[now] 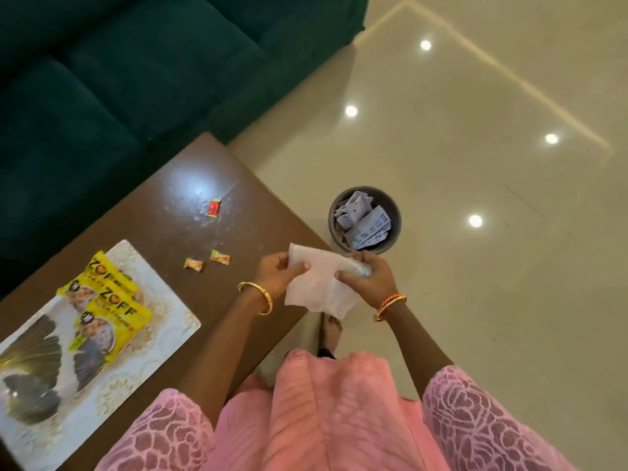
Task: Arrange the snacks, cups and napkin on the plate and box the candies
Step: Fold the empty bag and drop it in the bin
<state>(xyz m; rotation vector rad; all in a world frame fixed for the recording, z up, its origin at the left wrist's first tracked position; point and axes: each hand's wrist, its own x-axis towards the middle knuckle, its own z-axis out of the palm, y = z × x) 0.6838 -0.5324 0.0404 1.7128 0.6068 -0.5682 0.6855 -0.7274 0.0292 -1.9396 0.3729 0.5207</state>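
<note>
I hold a white napkin (317, 287) in both hands, over the brown table's near right corner. My left hand (277, 275) pinches its left edge. My right hand (368, 278) grips its right side, with something pale and bluish tucked under the fingers. A rectangular white plate (163, 321) with a grey and gold pattern lies on the table at the left. Two yellow snack packets (108, 309) rest on it, overlapping. Three wrapped candies lie loose on the table: a red one (214, 208) farther back and two yellow-red ones (193, 264) (220, 257) nearer.
A dark round bin (365, 222) with torn paper packaging stands on the glossy beige floor just beyond the table's right edge. A dark green sofa (136, 73) runs along the back and left. The brown table (176, 185) fills the lower left.
</note>
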